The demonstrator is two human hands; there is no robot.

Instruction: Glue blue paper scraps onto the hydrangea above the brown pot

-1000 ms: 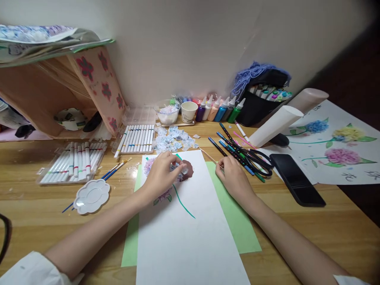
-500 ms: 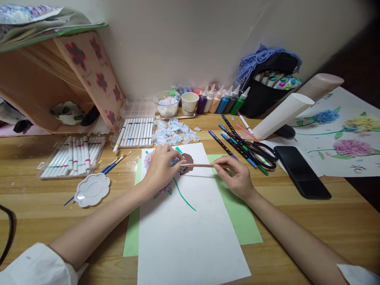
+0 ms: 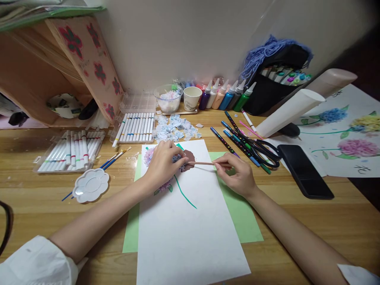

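Note:
A white sheet of paper (image 3: 190,245) lies in front of me with a pink-purple paper-scrap flower (image 3: 149,154), a curved green stem (image 3: 184,194) and a brown round patch (image 3: 190,155). My right hand (image 3: 237,176) pinches a thin flat wooden stick (image 3: 203,163), held level over the paper. The stick's left end meets the thumb and fingertips of my left hand (image 3: 162,162), which are bent together over blue scraps beside the brown patch. Whatever those fingertips hold is hidden. My left hand also covers part of the flowers.
Behind the sheet is a pile of pale blue paper scraps (image 3: 175,127). Marker boxes (image 3: 71,152) and a flower-shaped palette (image 3: 90,185) stand left. Pens, scissors (image 3: 264,152) and a phone (image 3: 305,171) lie right. Paint bottles (image 3: 227,97) and a paper cup (image 3: 191,99) line the wall.
The view has shifted slightly. The stick's left end has dipped a little closer to the brown patch, and both hands stay in nearly the same place.

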